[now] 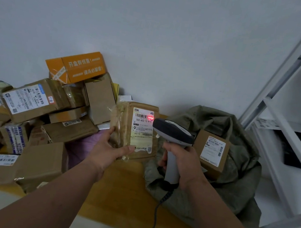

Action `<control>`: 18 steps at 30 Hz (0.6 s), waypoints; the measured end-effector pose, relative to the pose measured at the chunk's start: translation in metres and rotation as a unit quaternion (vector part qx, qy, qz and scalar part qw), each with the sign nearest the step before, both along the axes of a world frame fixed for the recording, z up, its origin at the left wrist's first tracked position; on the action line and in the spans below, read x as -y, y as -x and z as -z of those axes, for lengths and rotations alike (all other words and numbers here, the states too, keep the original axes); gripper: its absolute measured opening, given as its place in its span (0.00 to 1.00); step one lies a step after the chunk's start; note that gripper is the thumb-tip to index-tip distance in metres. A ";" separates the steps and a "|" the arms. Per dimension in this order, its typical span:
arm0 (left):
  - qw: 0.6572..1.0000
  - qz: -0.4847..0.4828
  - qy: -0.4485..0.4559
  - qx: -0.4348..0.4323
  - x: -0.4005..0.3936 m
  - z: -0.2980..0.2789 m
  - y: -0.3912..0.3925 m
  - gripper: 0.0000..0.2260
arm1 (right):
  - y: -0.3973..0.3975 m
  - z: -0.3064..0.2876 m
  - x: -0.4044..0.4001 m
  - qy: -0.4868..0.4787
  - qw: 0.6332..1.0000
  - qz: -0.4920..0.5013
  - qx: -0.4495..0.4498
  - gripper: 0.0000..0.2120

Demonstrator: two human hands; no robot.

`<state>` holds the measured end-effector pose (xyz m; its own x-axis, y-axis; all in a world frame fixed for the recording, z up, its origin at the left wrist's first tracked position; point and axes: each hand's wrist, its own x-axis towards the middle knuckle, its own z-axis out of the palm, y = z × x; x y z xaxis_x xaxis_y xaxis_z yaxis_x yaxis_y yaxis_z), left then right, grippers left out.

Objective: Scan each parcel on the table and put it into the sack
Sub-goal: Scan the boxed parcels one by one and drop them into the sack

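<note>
The parcel point(136, 131) you're scanning is a flat taped cardboard pkg, held upright above the counter point(127, 186) w/ its label facing you, long axis running roughly top to bottom. Your left hand point(107, 150) grips it from the lower left, thumb across the front near the label's bottom edge, fingers curled behind. Your right hand point(181, 163) is wrapped around the grip of the scanner point(172, 133), head aimed at the parcel; the red beam sits on the top barcode, at its right end. The sack point(234, 162) lies open just right of the scanner, w/ one labelled box point(211, 151) already in it. So the drop is a short carry to the right, past your right hand; the left hand has the pkg, but the right arm is nearer the sack and sits between them. The unscanned pile point(41, 115) is stacked to the left against the wall, approx a dozen boxes.
</note>
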<state>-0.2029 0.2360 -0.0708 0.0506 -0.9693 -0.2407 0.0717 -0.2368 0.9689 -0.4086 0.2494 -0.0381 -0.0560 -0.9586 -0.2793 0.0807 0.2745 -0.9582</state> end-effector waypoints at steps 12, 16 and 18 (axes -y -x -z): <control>1.000 -0.003 0.016 0.020 -0.002 -0.002 0.010 0.43 | 0.011 -0.001 -0.002 -0.001 1.000 0.011 0.005 0.09; 0.999 0.013 0.019 0.028 0.002 -0.002 0.007 0.43 | 0.009 -0.002 -0.003 0.000 1.000 0.020 0.008 0.06; 0.999 0.025 0.019 0.038 0.004 -0.002 0.004 0.43 | 0.007 -0.003 -0.003 0.000 1.000 0.029 0.010 0.05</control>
